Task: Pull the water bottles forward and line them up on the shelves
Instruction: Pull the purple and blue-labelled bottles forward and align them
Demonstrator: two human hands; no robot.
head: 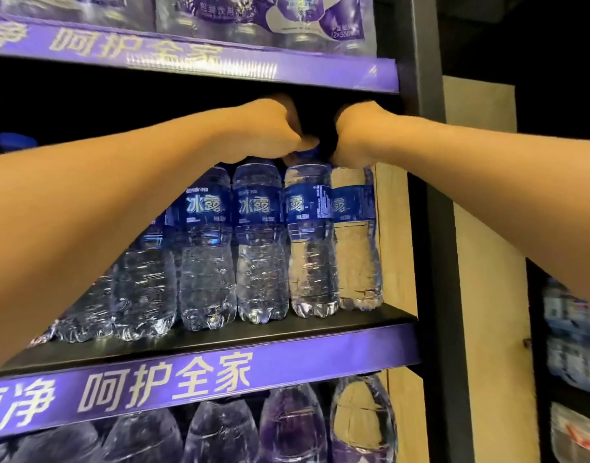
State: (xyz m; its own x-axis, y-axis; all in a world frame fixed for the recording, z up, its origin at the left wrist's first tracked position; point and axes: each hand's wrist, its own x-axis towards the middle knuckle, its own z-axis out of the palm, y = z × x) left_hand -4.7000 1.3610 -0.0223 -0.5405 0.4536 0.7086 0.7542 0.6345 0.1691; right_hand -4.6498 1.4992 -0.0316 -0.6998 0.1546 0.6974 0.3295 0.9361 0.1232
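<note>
A row of clear water bottles (260,242) with blue labels stands along the front of the middle shelf (286,332). Both my arms reach over the bottle tops into the dark back of the shelf. My left hand (270,128) is curled above the caps, its thumb touching the blue cap of the bottle second from the right (308,242). My right hand (360,132) is curled over the top of the rightmost bottle (353,242), whose cap is hidden. What the fingers hold in the dark is hidden.
Purple shelf strips with pale lettering (200,379) edge each level. Larger bottles (290,426) fill the shelf below, wrapped multipacks (260,18) the shelf above. A wooden side panel (393,235) and dark upright (437,228) bound the right. More packs (574,339) sit at far right.
</note>
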